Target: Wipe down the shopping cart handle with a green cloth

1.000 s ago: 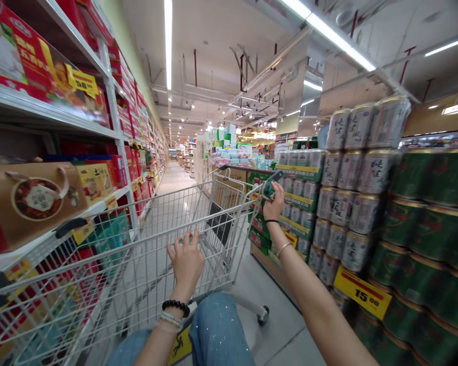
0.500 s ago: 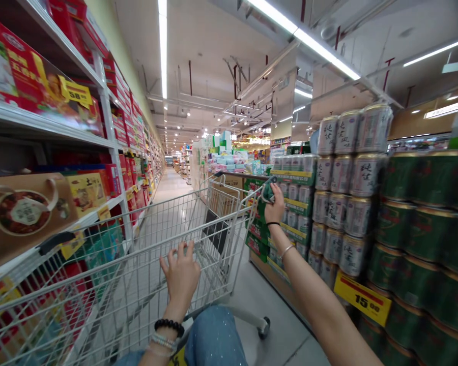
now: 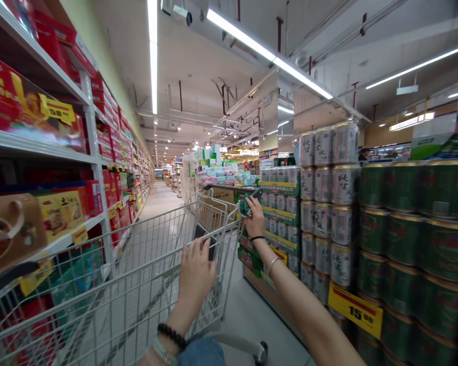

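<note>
A grey wire shopping cart (image 3: pixel 137 272) stands side-on in front of me. My right hand (image 3: pixel 255 218), at the end of an outstretched arm, is closed around the dark teal end of the shopping cart handle (image 3: pixel 246 206) at the cart's right end. Above the near side of the basket is my left hand (image 3: pixel 197 269), its fingers extended and slightly apart, holding nothing. Whether its fingertips touch the wire rim I cannot tell. Beyond that hand sits a dark panel (image 3: pixel 200 234) in the cart, partly covered by the fingers.
Shelves (image 3: pixel 41 145) with red gift boxes line the left, close to the cart. Stacked silver cans (image 3: pixel 345 188) and green cans (image 3: pixel 404 244) rise on the right, with a yellow price sign (image 3: pixel 354 310). A cart wheel (image 3: pixel 262 352) shows low down. An aisle floor (image 3: pixel 158 201) runs ahead.
My left hand has moved right and its fingers are less curled. My right hand stays on the handle. The cart and shelves have shifted left in view, and the can stacks appear nearer.
</note>
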